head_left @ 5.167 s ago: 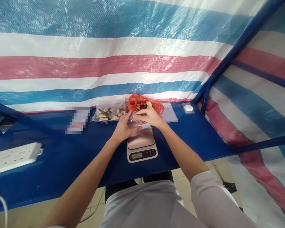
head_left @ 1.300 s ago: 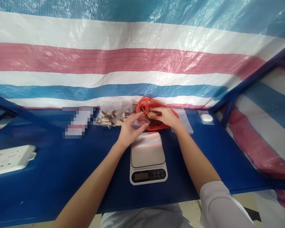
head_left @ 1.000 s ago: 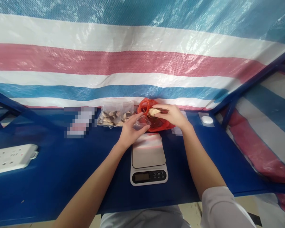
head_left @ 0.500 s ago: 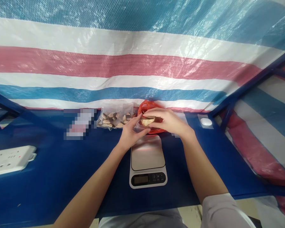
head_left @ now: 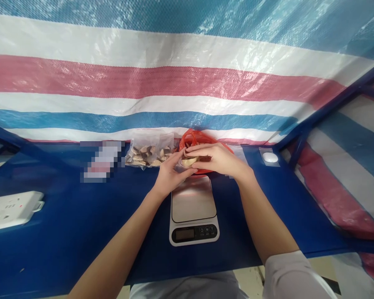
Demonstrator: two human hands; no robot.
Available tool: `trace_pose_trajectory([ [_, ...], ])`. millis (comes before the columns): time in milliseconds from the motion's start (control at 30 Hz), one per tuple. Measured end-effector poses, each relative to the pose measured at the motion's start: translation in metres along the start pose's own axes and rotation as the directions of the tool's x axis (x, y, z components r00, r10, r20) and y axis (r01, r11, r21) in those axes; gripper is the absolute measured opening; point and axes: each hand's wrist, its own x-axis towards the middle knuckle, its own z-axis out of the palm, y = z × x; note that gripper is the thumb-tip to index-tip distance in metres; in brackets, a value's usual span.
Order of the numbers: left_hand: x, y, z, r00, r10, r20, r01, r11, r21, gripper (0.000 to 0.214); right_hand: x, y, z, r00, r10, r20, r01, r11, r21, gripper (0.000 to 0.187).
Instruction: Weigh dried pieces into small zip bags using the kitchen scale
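Nearest you, the digital kitchen scale (head_left: 193, 211) sits on the blue table (head_left: 81, 245), its steel pan bare. Just beyond it, your left hand (head_left: 170, 176), half-closed, grips a small clear plastic pouch (head_left: 182, 164). Your right hand (head_left: 220, 160), fingers curved over, pinches a pale dried slice (head_left: 191, 161) at the pouch's mouth, and the two hands touch. Farther off lie a red plastic bag (head_left: 191, 138) and, left of it, a clear bag of dried slices (head_left: 149, 151).

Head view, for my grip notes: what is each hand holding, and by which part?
Left hand pinches a small clear plastic bag by its edge; right hand holds a pale dried piece at its opening.
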Motion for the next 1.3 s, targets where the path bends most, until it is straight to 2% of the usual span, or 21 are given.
trace_pose_trajectory([
  [200,-0.001,-0.003,-0.001,1.000,-0.008,0.013,0.008,1.000,0.019,0.069,-0.001,0.004,0.001,0.999,-0.045,0.023,0.044,0.998,0.051,0.024],
  [367,-0.002,-0.006,-0.001,0.999,0.041,-0.003,-0.041,0.998,0.047,0.072,0.000,0.008,0.003,0.999,-0.037,0.023,0.036,0.998,0.052,0.025],
  [467,-0.002,-0.005,-0.002,0.998,0.055,-0.004,-0.054,0.997,0.059,0.070,0.000,0.007,0.003,0.999,-0.042,0.031,0.038,0.993,0.107,0.027],
  [600,-0.002,-0.004,-0.003,0.998,0.064,-0.019,-0.063,0.997,0.047,0.070,-0.002,0.007,0.001,0.999,0.035,0.030,-0.041,0.981,0.192,0.027],
  [733,-0.003,-0.003,-0.005,0.997,0.076,-0.034,-0.075,0.997,0.035,0.072,-0.004,0.014,0.000,0.994,0.104,-0.045,-0.091,0.968,0.233,0.026],
  [833,-0.004,-0.003,-0.006,0.993,0.104,-0.053,-0.103,0.994,0.028,0.073,-0.003,0.017,0.000,0.986,0.146,-0.079,-0.130,0.975,0.183,0.025],
  [1000,-0.004,-0.001,-0.008,0.991,0.131,-0.037,-0.130,0.991,0.026,0.072,0.000,0.011,0.003,0.984,0.174,-0.045,-0.174,0.985,0.009,0.018],
  [1167,-0.006,0.000,-0.008,0.993,0.112,-0.022,-0.111,0.993,0.029,0.073,0.003,0.009,0.008,0.989,0.144,0.028,-0.144,0.990,-0.007,0.022],
  [1300,-0.006,0.000,-0.010,0.991,0.132,0.012,-0.132,0.991,-0.001,0.078,0.002,0.007,0.007,0.988,0.152,-0.008,-0.152,0.988,-0.029,0.020],
])
